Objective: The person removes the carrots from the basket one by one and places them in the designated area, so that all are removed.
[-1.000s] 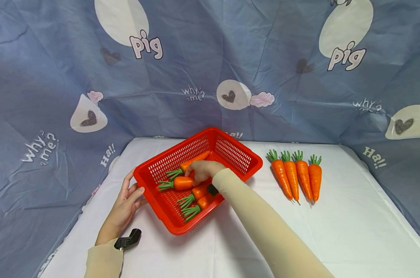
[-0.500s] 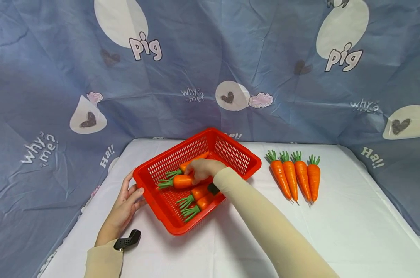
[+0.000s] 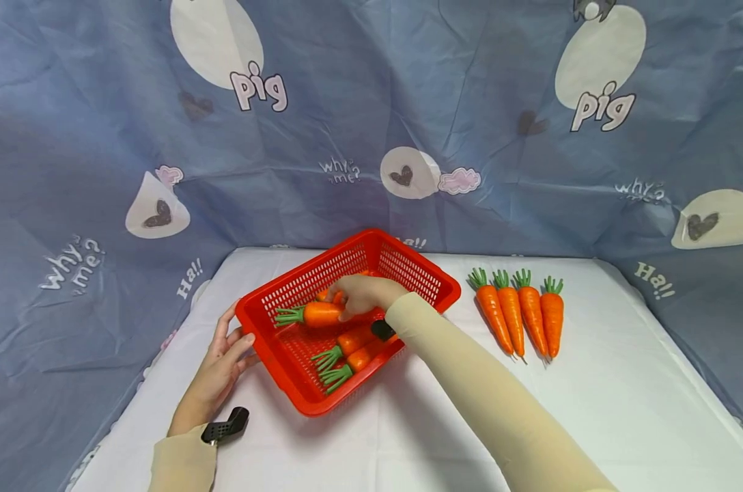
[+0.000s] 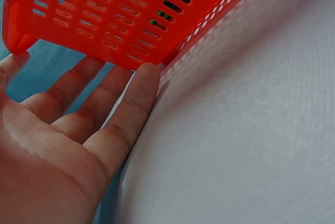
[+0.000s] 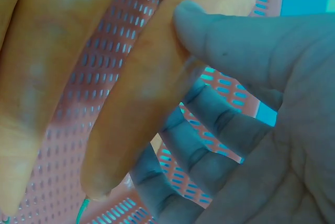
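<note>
A red plastic basket (image 3: pixel 310 402) with slotted walls stands at an angle on the table. My left hand (image 3: pixel 220 365) holds its left end, thumb at the rim and several fingertips against the lower wall, as the left wrist view shows. Inside the basket, my right hand (image 3: pixel 367 295) pinches an orange carrot (image 3: pixel 321 315) with green stems, thumb on one side and fingers on the other. This carrot (image 5: pixel 138 98) is raised over the basket floor in the right wrist view. Two more carrots (image 3: pixel 354 338) lie near the front wall, and another is mostly hidden behind my hand.
To the right of the basket, several carrots (image 3: pixel 522 318) lie side by side on the white tablecloth (image 3: pixel 617 383), stems pointing away. A blue printed cloth (image 3: pixel 322 109) hangs behind the table and along its sides.
My right hand has risen slightly with the carrot, which now overlaps the one behind it. The left hand and the basket stay in place.
</note>
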`<state>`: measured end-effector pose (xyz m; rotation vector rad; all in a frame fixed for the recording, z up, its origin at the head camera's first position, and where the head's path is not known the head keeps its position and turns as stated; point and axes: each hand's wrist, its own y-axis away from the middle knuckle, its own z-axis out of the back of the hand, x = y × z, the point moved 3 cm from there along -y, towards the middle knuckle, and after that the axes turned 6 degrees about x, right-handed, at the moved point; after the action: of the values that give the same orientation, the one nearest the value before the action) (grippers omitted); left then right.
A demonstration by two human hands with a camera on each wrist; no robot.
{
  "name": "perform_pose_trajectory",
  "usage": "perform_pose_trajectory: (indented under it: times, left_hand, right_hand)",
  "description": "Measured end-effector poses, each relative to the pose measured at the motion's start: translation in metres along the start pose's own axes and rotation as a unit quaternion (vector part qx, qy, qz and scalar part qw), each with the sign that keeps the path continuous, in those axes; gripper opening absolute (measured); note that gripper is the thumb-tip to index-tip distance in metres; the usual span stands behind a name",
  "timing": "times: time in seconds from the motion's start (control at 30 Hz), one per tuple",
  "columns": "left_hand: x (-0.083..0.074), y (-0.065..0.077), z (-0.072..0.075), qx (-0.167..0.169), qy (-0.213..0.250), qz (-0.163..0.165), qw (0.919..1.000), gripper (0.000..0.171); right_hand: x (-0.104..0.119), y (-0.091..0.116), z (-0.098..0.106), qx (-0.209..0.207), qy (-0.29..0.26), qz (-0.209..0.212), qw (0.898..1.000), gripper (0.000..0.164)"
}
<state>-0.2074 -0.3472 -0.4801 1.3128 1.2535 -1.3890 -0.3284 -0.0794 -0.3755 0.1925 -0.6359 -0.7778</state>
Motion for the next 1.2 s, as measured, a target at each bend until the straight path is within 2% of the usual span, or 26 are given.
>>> perform_pose_trajectory:
  times: [0.5, 0.8, 1.2]
  left_hand:
    - [-0.001, 0.000, -0.002, 0.004, -0.001, -0.004, 1.0000, 0.068]
    - [0.000, -0.002, 0.000, 0.003, -0.007, -0.002, 1.0000, 0.067]
    - [0.000, 0.000, 0.000, 0.005, -0.007, 0.002, 1.0000, 0.067]
  right_hand:
    - [-0.011, 0.012, 0.003, -0.020, -0.003, 0.029, 0.999, 0.043]
    - [-0.016, 0.025, 0.006, -0.041, -0.055, 0.029, 0.997, 0.044]
    - [-0.024, 0.042, 0.012, -0.081, -0.076, 0.050, 0.993, 0.044]
